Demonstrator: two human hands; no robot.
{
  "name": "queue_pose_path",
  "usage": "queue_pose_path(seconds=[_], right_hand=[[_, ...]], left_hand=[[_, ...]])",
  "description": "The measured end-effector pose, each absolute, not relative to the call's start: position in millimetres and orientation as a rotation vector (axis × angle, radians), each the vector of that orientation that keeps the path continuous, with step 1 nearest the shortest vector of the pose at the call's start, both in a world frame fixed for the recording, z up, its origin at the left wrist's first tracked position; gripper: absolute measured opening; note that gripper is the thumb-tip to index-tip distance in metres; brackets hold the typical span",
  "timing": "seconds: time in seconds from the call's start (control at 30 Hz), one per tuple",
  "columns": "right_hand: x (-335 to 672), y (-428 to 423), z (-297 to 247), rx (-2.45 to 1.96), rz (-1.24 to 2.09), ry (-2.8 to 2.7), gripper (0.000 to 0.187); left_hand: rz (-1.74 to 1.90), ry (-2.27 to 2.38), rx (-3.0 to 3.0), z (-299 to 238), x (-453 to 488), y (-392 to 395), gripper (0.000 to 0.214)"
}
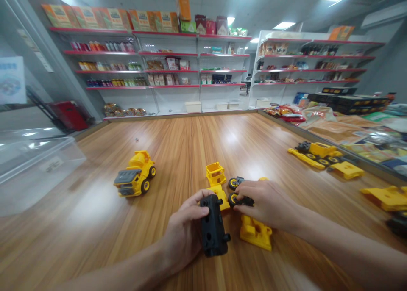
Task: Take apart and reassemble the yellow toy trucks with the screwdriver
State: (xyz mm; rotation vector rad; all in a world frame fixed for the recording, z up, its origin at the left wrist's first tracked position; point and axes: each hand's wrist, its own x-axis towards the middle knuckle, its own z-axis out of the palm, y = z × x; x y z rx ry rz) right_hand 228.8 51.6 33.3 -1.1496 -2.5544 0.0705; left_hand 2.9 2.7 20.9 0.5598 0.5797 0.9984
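Observation:
My left hand (184,229) is closed round a black toy chassis (213,227), held just above the wooden table (190,147). My right hand (269,204) is closed on a black wheel axle piece (239,199) with yellow hubs. Loose yellow parts lie round my hands: a cab piece (215,173), a flat piece (221,196) between the hands, a block (256,234) below the right hand, and another wheel pair (234,182).
An assembled yellow toy truck (135,178) stands to the left. More yellow toy parts (324,155) lie at the right, others (386,198) at the far right edge. A clear plastic box (32,164) sits at the left. Store shelves (165,70) stand behind.

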Motion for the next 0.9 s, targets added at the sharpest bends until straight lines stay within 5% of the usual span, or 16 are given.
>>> queue_pose_path(seconds=[0.47,0.9], right_hand=[[216.0,19.6,51.4,-0.947,0.692,-1.992,0.016],[218.0,22.4,43.7,-0.705,0.405,-2.154,0.014]], left_hand=[[0.788,0.393,0.715,15.7,4.9,1.7,0.035],[0.778,0.382,0.654,14.1,3.4,1.1,0.035]])
